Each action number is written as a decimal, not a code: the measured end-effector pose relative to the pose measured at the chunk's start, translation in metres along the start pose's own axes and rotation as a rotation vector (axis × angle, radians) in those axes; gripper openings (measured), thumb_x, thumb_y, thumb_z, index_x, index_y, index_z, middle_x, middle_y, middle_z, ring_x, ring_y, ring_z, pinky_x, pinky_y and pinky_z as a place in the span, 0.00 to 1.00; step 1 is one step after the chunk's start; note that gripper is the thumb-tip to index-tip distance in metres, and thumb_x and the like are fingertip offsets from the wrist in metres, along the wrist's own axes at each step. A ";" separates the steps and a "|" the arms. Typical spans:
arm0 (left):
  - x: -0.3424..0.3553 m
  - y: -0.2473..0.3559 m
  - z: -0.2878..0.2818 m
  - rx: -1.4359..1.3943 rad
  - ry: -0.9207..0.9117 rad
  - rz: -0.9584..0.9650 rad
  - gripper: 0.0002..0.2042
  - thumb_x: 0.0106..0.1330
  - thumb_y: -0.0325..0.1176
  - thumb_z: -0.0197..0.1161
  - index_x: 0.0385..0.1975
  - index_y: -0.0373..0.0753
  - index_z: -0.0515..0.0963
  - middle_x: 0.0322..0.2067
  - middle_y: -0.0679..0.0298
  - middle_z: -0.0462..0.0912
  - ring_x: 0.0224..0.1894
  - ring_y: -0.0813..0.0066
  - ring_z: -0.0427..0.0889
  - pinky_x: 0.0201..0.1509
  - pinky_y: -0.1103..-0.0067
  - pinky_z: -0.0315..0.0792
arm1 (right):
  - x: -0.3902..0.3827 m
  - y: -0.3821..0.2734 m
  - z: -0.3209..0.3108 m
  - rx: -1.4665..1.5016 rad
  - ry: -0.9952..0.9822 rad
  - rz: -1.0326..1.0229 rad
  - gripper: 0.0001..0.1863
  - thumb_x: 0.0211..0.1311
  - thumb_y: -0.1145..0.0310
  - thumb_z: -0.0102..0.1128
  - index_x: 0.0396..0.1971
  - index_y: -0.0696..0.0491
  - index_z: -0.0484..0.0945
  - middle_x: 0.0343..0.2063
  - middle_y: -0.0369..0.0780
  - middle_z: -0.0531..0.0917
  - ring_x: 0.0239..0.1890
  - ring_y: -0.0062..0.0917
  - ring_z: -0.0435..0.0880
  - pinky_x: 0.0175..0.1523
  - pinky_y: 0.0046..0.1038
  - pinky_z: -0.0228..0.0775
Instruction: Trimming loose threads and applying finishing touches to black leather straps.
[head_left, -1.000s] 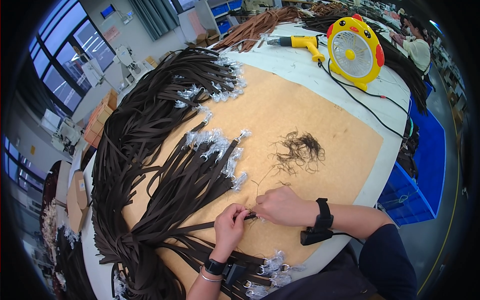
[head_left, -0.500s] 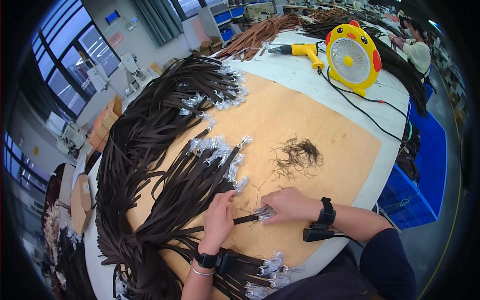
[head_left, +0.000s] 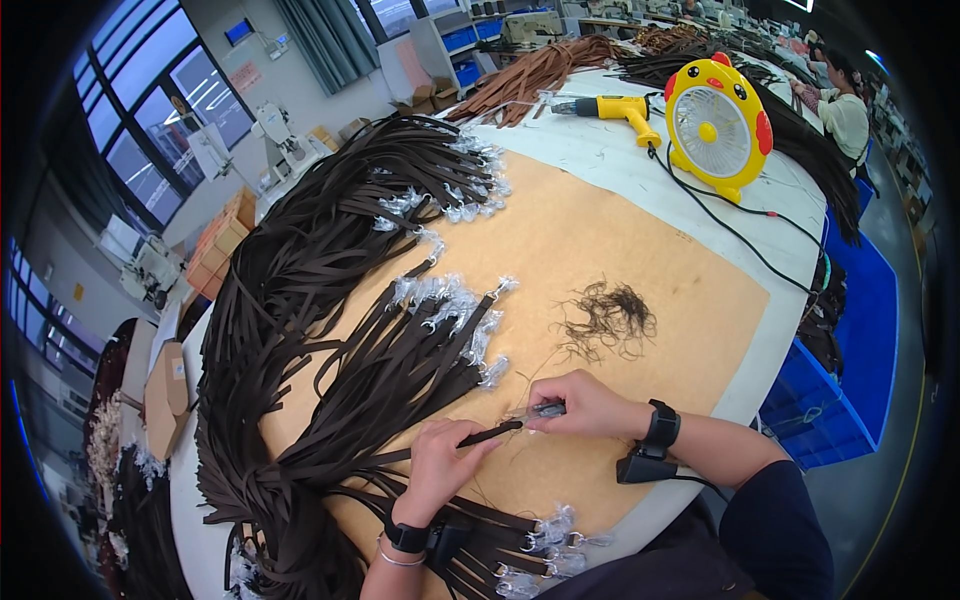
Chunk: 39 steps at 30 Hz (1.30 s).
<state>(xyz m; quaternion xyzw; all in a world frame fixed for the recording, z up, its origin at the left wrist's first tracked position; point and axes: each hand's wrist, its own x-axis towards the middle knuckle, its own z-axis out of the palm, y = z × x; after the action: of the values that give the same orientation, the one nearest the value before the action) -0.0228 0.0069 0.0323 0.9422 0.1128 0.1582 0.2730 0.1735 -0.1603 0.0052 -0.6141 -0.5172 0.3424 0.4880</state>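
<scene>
"While the left hand (head_left: 440, 462) pinches it between thumb and fingers, how does the dark brown strap (head_left: 489, 435) look?"

"Flat, narrow and matte, its free end pointing right, close to the right hand (head_left: 590, 408)."

"And that hand?"

"Fingers pressed together on a small grey item (head_left: 549, 409), too unclear to name."

"Where is the strap?"

"Over the near part of the tan sheet (head_left: 690, 285), leading left toward bundled straps (head_left: 285, 500). Farther out lie tangled dark threads (head_left: 615, 315); far right stands a yellow chick-shaped fan (head_left: 716, 130)."
</scene>
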 end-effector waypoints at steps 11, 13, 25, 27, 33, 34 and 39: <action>0.014 -0.009 0.024 -0.590 -0.438 -0.363 0.17 0.75 0.41 0.59 0.35 0.31 0.84 0.25 0.62 0.85 0.26 0.79 0.80 0.33 0.78 0.74 | -0.003 0.006 0.007 -0.692 0.077 -0.612 0.11 0.49 0.70 0.67 0.35 0.46 0.78 0.28 0.32 0.77 0.32 0.26 0.79 0.29 0.30 0.74; 0.011 0.001 0.029 -0.460 -0.270 -0.317 0.10 0.70 0.34 0.63 0.36 0.31 0.85 0.24 0.60 0.84 0.26 0.75 0.81 0.34 0.78 0.74 | -0.004 0.009 0.007 -0.773 0.026 -0.635 0.14 0.50 0.68 0.68 0.39 0.46 0.80 0.30 0.33 0.78 0.33 0.28 0.81 0.31 0.32 0.75; 0.001 0.002 0.043 -0.351 0.027 -0.223 0.03 0.64 0.23 0.67 0.33 0.32 0.85 0.29 0.61 0.84 0.31 0.78 0.82 0.35 0.82 0.73 | -0.010 -0.002 -0.013 -0.576 -0.155 -0.238 0.17 0.69 0.50 0.59 0.44 0.47 0.85 0.32 0.38 0.84 0.33 0.34 0.85 0.36 0.33 0.76; -0.001 0.001 0.046 -0.387 0.037 -0.232 0.03 0.64 0.23 0.67 0.33 0.32 0.85 0.29 0.62 0.85 0.30 0.79 0.82 0.35 0.83 0.73 | -0.011 0.000 -0.007 -0.632 -0.114 -0.257 0.17 0.69 0.50 0.58 0.43 0.46 0.85 0.31 0.37 0.83 0.32 0.33 0.85 0.35 0.33 0.76; -0.004 0.001 0.047 -0.426 0.055 -0.252 0.03 0.65 0.24 0.66 0.34 0.31 0.85 0.28 0.63 0.85 0.28 0.81 0.81 0.34 0.84 0.73 | -0.011 0.000 0.004 -0.703 -0.086 -0.266 0.15 0.68 0.53 0.59 0.41 0.46 0.86 0.30 0.36 0.84 0.30 0.33 0.85 0.33 0.35 0.75; -0.005 0.001 0.047 -0.425 0.057 -0.250 0.03 0.65 0.24 0.66 0.34 0.31 0.84 0.28 0.63 0.85 0.28 0.81 0.81 0.34 0.84 0.73 | -0.011 -0.002 0.005 -0.685 -0.103 -0.233 0.14 0.67 0.54 0.60 0.41 0.46 0.86 0.32 0.37 0.85 0.33 0.34 0.86 0.36 0.36 0.76; -0.003 0.001 0.048 -0.418 0.051 -0.234 0.03 0.65 0.23 0.66 0.33 0.31 0.84 0.26 0.62 0.85 0.27 0.81 0.81 0.32 0.83 0.72 | -0.011 -0.003 0.006 -0.694 -0.116 -0.239 0.13 0.67 0.55 0.60 0.41 0.46 0.86 0.31 0.37 0.84 0.32 0.34 0.86 0.35 0.35 0.76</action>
<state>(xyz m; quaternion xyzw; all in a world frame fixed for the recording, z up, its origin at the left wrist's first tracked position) -0.0086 -0.0175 -0.0062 0.8414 0.1927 0.1690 0.4757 0.1646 -0.1701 0.0058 -0.6579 -0.6973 0.1213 0.2572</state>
